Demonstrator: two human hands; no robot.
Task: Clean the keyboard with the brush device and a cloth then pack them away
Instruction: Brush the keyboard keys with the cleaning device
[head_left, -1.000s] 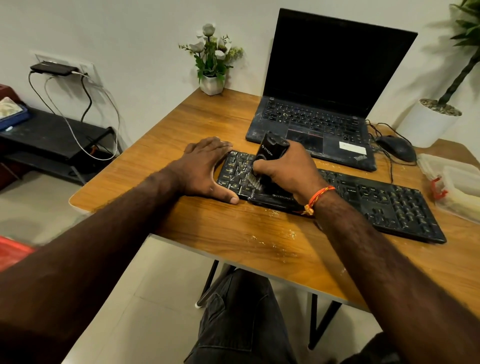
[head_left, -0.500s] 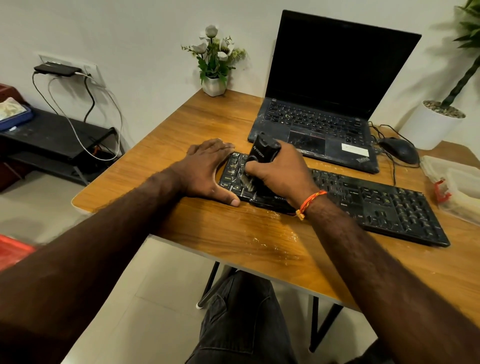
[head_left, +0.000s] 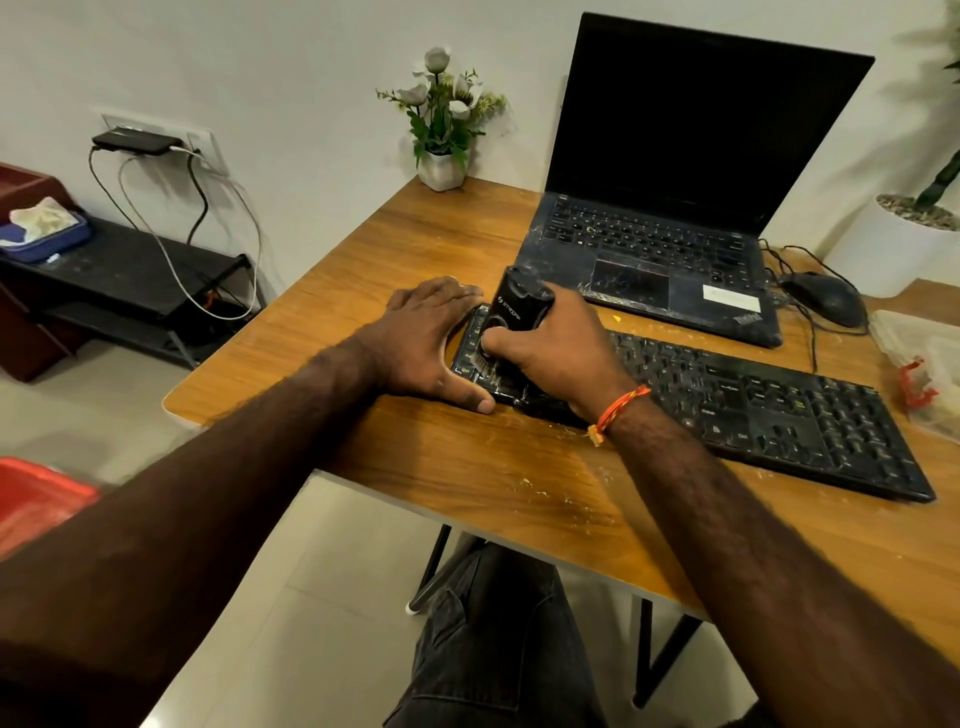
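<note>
The right hand (head_left: 553, 348) covers the lower body of the black handheld brush device (head_left: 519, 306); its bristle end at the keys is blurred, and contact cannot be confirmed. The printed logo above the grip is too small to read. The grip and wrist hide the key rows directly beneath them on the black full-size keyboard (head_left: 769, 410). The left hand (head_left: 431, 343), just left of the grip, lies flat over the keyboard's left end, hiding that edge. Far right of the grip, the clear plastic container with a red clip (head_left: 919, 364) and the white plant pot (head_left: 893, 239) are cut off by the frame edge. Key legends are mostly illegible.
</note>
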